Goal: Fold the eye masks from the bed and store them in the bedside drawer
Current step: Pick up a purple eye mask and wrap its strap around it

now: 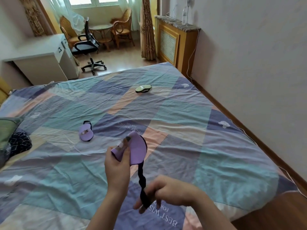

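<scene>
Above the near part of the bed (166, 113), at about 6 o'clock in the view, the left hand (118, 165) holds a purple eye mask (136, 149) folded over on itself, the grip closed on its lower edge with the thumb pressed on the front. The mask's dark strap (142, 183) hangs down from it toward 5 o'clock and passes into the right hand (167, 190), whose grip is closed around the strap's lower end. Both hands are raised clear of the patchwork bedcover. A second purple eye mask (85, 132) lies flat on the cover at about 9 o'clock from the hands, well apart from them, its dark strap looped at its far end. A pale green eye mask (143, 88) lies near the far edge of the bed at 12 o'clock. A dark patterned cloth (20, 143) rests at the left edge. No drawer can be made out.
</scene>
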